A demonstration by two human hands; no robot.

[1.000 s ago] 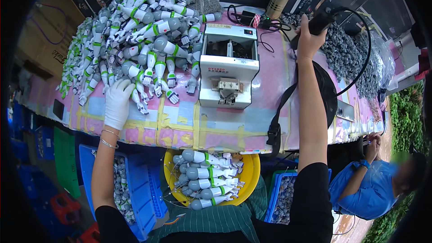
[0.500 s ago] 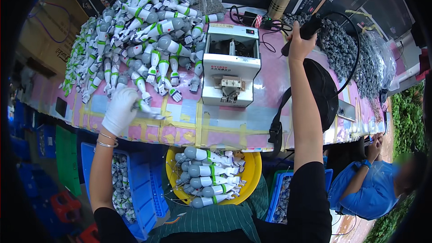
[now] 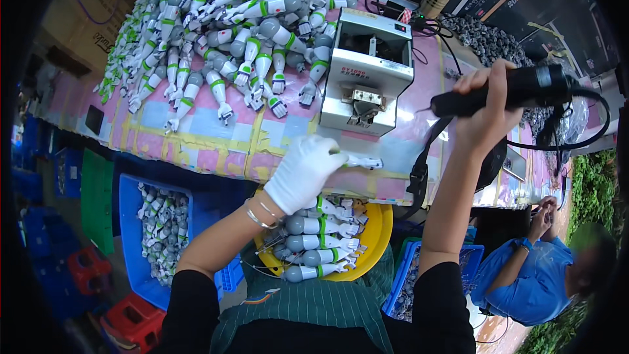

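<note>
The yellow tub (image 3: 385,233) sits at half past five from the left hand (image 3: 303,172), below the table's (image 3: 196,155) near edge; it holds toy arms laid side by side, grey round ends to nine o'clock, white hands to three. The left forearm crosses its upper-left rim. At eight, a deep blue bin (image 3: 130,239) holds a jumble of small grey, white and green parts. Between four and five, a second blue bin (image 3: 397,278), partly behind the right arm, holds small greyish pieces too small to make out. At one o'clock stands the machine (image 3: 339,101); what lies in its open trough is too dark to tell.

The left hand, gloved, has its fingers closed on one toy arm (image 3: 364,162), whose white hand sticks out toward three o'clock over the table's near edge; whether it touches the table I cannot tell. The right hand (image 3: 486,106), bare, sits between two and three, fingers wrapped around a black driver (image 3: 524,88) whose tip points to nine, toward the machine's right side.

A strip of taped table runs between the machine and the near edge, with the held arm over it. A big pile of arms (image 3: 262,10) bounds it at eleven, and a black strap (image 3: 419,174) hangs over the edge at three. More table shows between the machine and the driver.
</note>
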